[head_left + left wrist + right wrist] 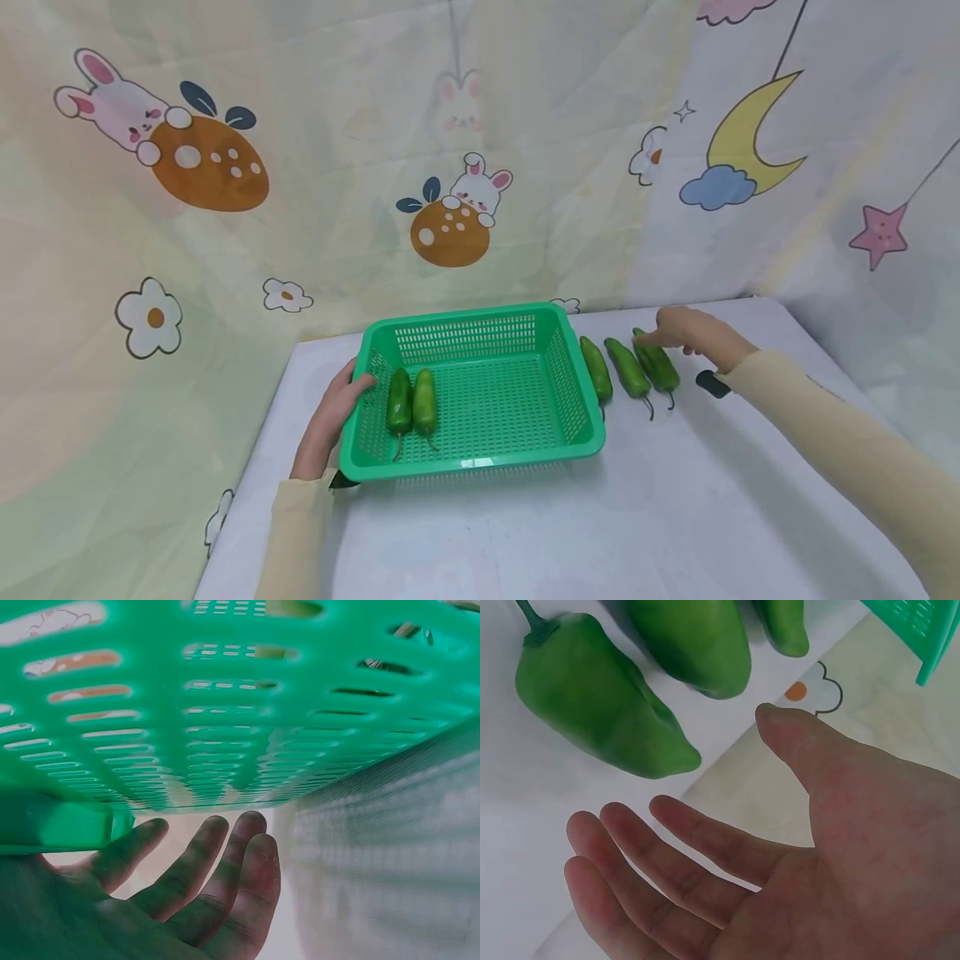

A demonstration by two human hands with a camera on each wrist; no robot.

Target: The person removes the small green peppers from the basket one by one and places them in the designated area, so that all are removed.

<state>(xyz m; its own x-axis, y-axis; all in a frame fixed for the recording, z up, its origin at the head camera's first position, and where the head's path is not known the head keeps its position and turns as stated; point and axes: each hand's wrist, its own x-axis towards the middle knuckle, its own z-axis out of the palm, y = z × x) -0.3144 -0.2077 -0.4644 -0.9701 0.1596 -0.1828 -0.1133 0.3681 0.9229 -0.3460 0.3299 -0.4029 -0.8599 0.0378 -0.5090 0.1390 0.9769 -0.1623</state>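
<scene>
A green plastic basket (480,469) stands on the table with two green peppers, one darker (400,402) and one lighter (424,402), lying side by side at its left end. My left hand (336,410) holds the left rim, thumb over the edge; in the left wrist view its fingers (251,889) extend along the outside below the perforated wall. Three more green peppers lie right of the basket: a near one (596,368), a middle one (628,367) and a rightmost one (657,364). Over the rightmost pepper's far end hovers my right hand (693,332), fingers spread and loosely bent, holding nothing.
A white cloth-covered table (675,508) extends in front of the basket and peppers. Behind it hangs a patterned fabric backdrop (555,225), close to the table's far edge. The basket's right wall stands beside the nearest loose pepper.
</scene>
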